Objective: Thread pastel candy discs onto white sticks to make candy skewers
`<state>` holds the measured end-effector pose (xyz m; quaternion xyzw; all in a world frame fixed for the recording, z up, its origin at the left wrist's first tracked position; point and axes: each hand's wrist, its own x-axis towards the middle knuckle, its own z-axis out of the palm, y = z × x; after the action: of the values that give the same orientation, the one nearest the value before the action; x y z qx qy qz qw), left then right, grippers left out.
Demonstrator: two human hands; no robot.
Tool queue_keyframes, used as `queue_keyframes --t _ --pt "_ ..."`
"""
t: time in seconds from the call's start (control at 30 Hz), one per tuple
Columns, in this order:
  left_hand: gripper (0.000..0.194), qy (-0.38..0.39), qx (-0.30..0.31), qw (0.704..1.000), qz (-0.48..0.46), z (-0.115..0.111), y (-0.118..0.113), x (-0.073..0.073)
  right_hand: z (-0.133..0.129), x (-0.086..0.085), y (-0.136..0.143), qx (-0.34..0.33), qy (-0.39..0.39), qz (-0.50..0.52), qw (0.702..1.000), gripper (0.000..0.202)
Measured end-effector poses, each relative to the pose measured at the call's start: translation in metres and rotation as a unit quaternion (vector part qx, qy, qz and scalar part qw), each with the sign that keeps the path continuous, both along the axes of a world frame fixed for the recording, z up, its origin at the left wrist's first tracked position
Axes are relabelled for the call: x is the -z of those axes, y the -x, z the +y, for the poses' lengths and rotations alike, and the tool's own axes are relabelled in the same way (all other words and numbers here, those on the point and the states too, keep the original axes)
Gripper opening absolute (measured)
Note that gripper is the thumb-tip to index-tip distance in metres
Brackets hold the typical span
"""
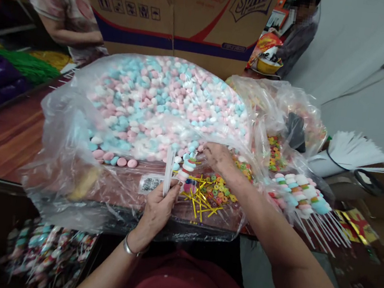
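Left hand point(159, 202): frame centre, fingers closed around white strips point(169, 169); candy stack point(187, 167) upright just beside them, lower end hidden.
Sticker point(151, 184): left of the strips, barcode, print too small to read.
Right hand point(219, 158): centre, fingers bent at the marshmallows point(170, 97); cannot tell if gripping.
Table point(4, 145): reddish-brown, partly under clear plastic point(56, 119).
Carton point(175, 11): top, "Cola" and "Sprite", cut off above.
Wall point(375, 27): upper right, grey.

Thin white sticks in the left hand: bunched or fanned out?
Bunched: the thin white sticks run side by side in one narrow bundle, gripped by the bare left hand.
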<state>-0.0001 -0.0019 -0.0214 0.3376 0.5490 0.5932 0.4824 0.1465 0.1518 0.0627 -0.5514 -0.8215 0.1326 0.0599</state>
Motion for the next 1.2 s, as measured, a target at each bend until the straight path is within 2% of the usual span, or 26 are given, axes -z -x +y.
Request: queue_keyframes --t 0.07,0.13,0.27,0.37,0.47,0.6,0.73,0.93,1.2 --pt "0.032 -0.004 -0.010 0.999 -0.045 0.001 -0.002 0.000 0.004 0.001 0.013 0.009 0.008 -0.054 0.998 0.027" --pt "0.035 -0.009 -0.028 0.996 -0.084 0.003 -0.003 0.000 0.006 0.004 0.021 0.014 0.007 -0.067 0.998 0.028" --pt "0.038 -0.007 -0.043 0.991 -0.127 0.005 -0.005 -0.005 0.007 0.009 0.016 0.003 0.003 -0.064 0.998 0.030" --pt "0.037 -0.004 -0.042 0.990 -0.134 0.004 -0.005 -0.008 0.010 0.017 0.004 -0.037 0.007 0.039 0.999 0.029" --pt "0.037 -0.010 -0.039 0.991 -0.127 0.004 -0.005 -0.008 0.013 0.029 -0.002 -0.068 0.020 0.196 0.978 0.021" --pt "0.038 -0.005 -0.042 0.992 -0.121 0.003 -0.004 -0.005 0.014 0.041 0.003 -0.052 0.066 0.315 0.945 0.014" --pt "0.038 -0.010 -0.039 0.992 -0.121 0.004 -0.004 -0.005 0.013 0.044 0.005 -0.004 0.088 0.381 0.920 0.015" --pt "0.039 -0.008 -0.042 0.993 -0.109 0.003 -0.005 -0.005 0.013 0.047 0.005 0.015 0.149 0.367 0.918 0.008" --pt "0.038 -0.005 -0.038 0.994 -0.098 0.003 -0.003 -0.003 0.017 0.054 0.016 0.018 0.127 0.308 0.943 0.007"
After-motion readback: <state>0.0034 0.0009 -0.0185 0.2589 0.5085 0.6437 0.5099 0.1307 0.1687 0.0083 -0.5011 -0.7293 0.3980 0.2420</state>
